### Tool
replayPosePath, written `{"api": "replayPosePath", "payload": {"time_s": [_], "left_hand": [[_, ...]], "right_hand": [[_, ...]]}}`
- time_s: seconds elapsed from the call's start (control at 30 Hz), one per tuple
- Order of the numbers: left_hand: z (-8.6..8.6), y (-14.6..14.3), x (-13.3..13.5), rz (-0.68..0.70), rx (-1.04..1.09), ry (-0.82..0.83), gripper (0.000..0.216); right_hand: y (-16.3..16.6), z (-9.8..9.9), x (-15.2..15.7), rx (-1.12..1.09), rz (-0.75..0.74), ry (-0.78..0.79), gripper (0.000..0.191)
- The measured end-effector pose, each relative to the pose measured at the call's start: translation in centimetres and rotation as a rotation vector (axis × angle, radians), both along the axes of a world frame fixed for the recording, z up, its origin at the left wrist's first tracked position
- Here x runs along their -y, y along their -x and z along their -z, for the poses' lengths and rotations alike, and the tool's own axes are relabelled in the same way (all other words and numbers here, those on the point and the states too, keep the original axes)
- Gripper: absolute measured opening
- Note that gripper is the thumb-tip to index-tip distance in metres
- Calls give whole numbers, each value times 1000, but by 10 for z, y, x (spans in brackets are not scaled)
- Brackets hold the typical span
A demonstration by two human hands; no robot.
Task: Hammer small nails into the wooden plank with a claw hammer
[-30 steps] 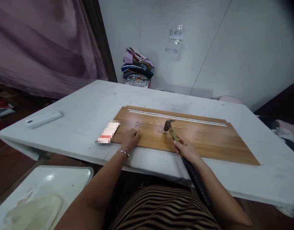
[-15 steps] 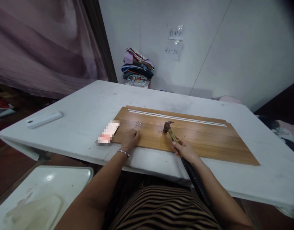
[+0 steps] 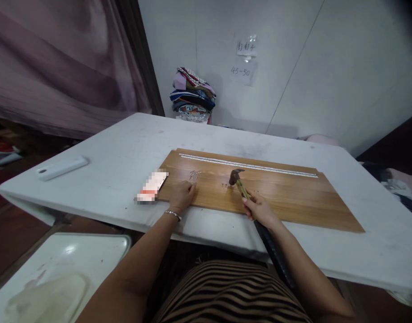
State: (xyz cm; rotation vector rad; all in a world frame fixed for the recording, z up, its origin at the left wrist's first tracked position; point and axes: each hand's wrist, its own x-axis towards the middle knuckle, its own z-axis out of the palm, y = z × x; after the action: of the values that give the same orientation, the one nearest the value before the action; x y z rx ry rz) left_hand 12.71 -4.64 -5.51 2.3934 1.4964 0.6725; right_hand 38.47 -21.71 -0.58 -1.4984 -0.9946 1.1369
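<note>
My right hand (image 3: 259,210) is wrapped round the handle of a claw hammer (image 3: 241,186), whose dark rusty head is over the middle of a brown wooden board (image 3: 293,195). Small nail heads (image 3: 225,185) show in the board beside the hammer head; whatever lies directly under it is hard to make out. My left hand (image 3: 182,194) rests on the board's left part with its fingers curled in. The inside of its grip is hidden. Just beyond these fingers lies a small group of loose nails (image 3: 194,174).
A phone (image 3: 152,186) with a blurred screen lies at the board's left edge. Two pale strips (image 3: 249,165) run along the board's far side. The white-covered table (image 3: 125,148) also bears a white long object (image 3: 62,168). Folded clothes (image 3: 193,95) are stacked by the wall.
The hammer head has risen very slightly above the board. My left hand, the loose nails and the board look unmoved.
</note>
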Motion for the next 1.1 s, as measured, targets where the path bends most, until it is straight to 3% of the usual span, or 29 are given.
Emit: {"api": "replayPosePath", "payload": {"time_s": [0.17,0.53,1.1], "left_hand": [[-2,0,0,13,4,1,41],[1,1,-1,5,9,3,41],[0,0,0,6,0,-9,42]], "right_hand": [[1,5,0,-15,-4,7,42],[0,0,1,10,10,7,58],[1,6,1,-26,11,8,52]]}}
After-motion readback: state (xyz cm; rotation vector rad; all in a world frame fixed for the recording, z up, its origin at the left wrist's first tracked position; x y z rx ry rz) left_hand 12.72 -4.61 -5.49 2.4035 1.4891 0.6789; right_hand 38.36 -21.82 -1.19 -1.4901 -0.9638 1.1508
